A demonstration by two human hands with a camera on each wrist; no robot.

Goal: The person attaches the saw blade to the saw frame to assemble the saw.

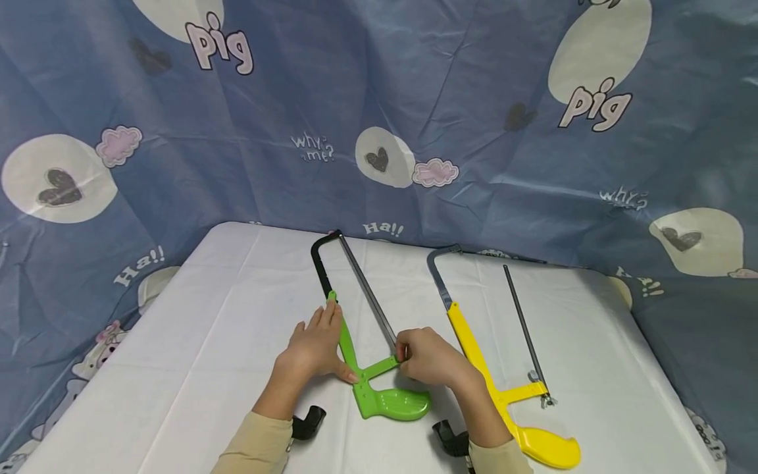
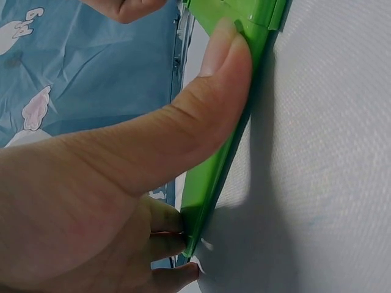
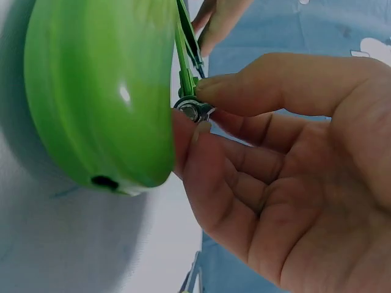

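A green-handled hacksaw [image 1: 399,404] lies on the white table, its black front bow pointing away. Its grey blade [image 1: 367,289] runs from the bow's tip towards the short green arm. My left hand [image 1: 314,345] rests on the green frame with fingers extended; its thumb [image 2: 229,85] presses near the handle end. At the outer end of the short arm, my right hand [image 1: 429,355] pinches a small metal wing nut [image 3: 192,110] between thumb and fingers. That hand partly hides the joint of blade and arm in the head view.
To the right lies a yellow hacksaw [image 1: 547,447], with its blade [image 1: 524,322] joined only at the handle-side arm, where a wing nut [image 1: 548,400] sits. Patterned blue cloth [image 1: 331,79] hangs behind and around the white table [image 1: 195,329].
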